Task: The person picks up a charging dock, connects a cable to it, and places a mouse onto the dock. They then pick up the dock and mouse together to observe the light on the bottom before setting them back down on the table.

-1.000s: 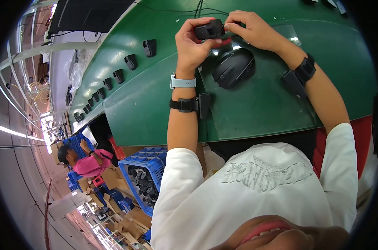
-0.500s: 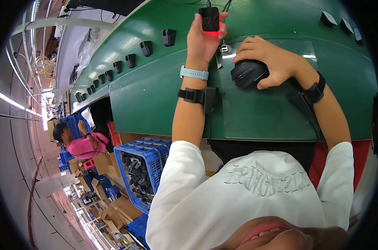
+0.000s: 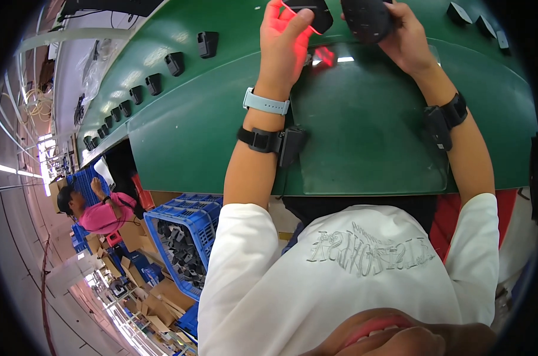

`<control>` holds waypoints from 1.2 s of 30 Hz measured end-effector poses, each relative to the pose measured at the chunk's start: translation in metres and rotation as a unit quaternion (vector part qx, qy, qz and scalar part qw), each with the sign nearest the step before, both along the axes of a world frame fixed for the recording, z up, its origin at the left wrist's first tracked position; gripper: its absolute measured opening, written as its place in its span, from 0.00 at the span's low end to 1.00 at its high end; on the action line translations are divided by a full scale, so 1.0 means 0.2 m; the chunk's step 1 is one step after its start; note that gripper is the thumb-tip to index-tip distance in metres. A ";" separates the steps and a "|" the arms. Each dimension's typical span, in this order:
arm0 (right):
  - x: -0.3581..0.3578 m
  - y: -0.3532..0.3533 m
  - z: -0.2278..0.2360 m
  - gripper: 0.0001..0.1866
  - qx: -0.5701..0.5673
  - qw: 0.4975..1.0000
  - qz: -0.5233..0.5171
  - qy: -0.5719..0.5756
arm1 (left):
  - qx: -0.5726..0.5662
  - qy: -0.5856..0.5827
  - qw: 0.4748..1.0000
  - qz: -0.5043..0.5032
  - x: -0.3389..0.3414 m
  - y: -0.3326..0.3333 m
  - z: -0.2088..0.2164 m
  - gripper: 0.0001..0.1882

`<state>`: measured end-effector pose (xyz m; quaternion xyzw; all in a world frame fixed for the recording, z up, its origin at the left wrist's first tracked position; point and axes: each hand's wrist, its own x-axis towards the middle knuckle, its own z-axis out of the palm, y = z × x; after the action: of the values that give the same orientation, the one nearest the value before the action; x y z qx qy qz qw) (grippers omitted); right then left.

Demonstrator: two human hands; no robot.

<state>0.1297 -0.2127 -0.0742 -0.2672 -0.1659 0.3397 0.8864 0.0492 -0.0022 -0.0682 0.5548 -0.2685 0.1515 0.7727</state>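
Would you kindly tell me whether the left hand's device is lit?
Lit: the device reddens the left hand, and red light shows on the mat.

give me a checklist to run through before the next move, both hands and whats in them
1. Left hand gripping the small black device: ok, thumb lies on it.
2. Red light on: ok, it glows on the left hand and reflects on the clear sheet.
3. Mouse resting on the sheet: not ok, the right hand holds it.
4. Mouse apart from the device: ok, a narrow gap shows between them.
5. Cable plugged into the device: cannot tell, the picture edge cuts off its top.
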 end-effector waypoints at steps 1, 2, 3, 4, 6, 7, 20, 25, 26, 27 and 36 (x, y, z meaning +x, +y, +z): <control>0.06 0.04 -0.06 0.28 0.198 0.975 0.041 -0.086 | -0.085 0.185 0.976 0.080 -0.04 -0.14 0.07 0.23; 0.11 0.11 -0.10 0.30 0.394 0.898 0.094 -0.170 | -0.086 0.185 0.976 0.075 -0.05 -0.17 0.08 0.23; 0.17 0.13 -0.14 0.33 0.411 0.884 0.096 -0.202 | -0.049 0.191 0.977 0.084 -0.05 -0.18 0.09 0.26; 0.09 0.13 -0.07 0.33 0.416 0.882 0.102 -0.196 | -0.008 0.199 0.974 0.105 -0.08 -0.16 0.08 0.28; -0.08 0.01 0.09 0.33 -0.053 0.972 -0.118 -0.197 | -0.011 0.199 0.972 0.125 -0.09 -0.14 0.06 0.31; -0.08 -0.01 0.10 0.33 -0.055 0.971 -0.121 -0.197 | -0.005 0.190 0.975 0.118 -0.08 -0.15 0.06 0.31; -0.21 -0.05 0.23 0.40 -0.241 0.714 -0.331 -0.568 | 0.107 0.188 0.970 0.108 -0.12 -0.10 0.09 0.33; 0.07 0.18 0.08 0.42 0.193 0.604 -0.486 -0.601 | 0.099 0.174 0.977 0.072 -0.06 -0.16 0.06 0.31; 0.03 0.10 0.05 0.42 0.192 0.603 -0.487 -0.601 | 0.098 0.172 0.977 0.074 -0.06 -0.16 0.06 0.32; -0.13 0.03 0.17 0.42 -0.007 0.656 -0.426 -0.623 | 0.103 0.174 0.976 0.086 -0.10 -0.10 0.07 0.32; -0.17 -0.10 0.20 0.42 -0.245 0.687 -0.346 -0.591 | 0.106 0.255 0.957 0.088 -0.10 -0.14 0.11 0.36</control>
<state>0.0954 -0.2327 -0.0338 -0.6588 -0.4620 -0.1901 0.5625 0.0291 -0.0302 -0.0470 0.6753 -0.0272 0.0434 0.7358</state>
